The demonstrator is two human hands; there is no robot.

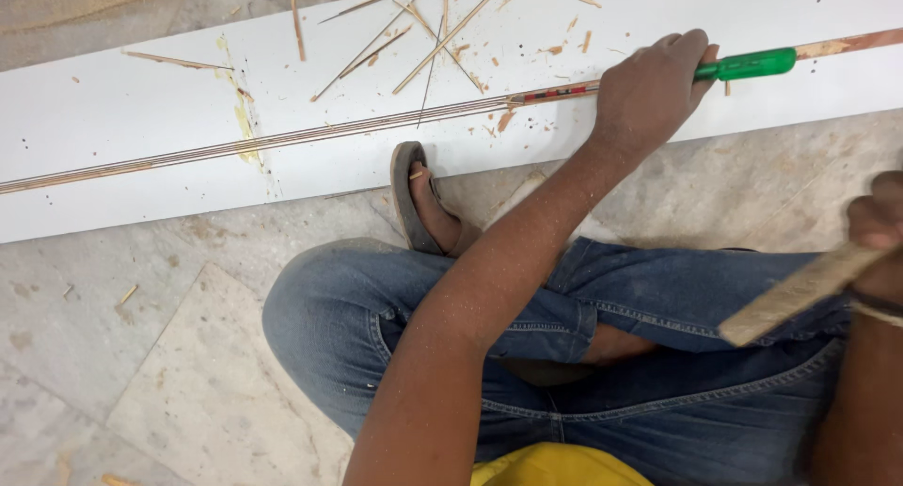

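My left hand is closed around a chisel with a green handle; its metal blade lies in a long narrow groove cut across a white laminated board. My right hand, at the right edge, grips a pale wooden block raised above my lap. I sit on the floor in blue jeans, one foot in a grey sandal resting against the board's near edge.
Several long wood splinters and chips lie scattered on the board's far side. A yellowish glue smear crosses the board. Marble floor tiles with dust and a few chips lie at the left.
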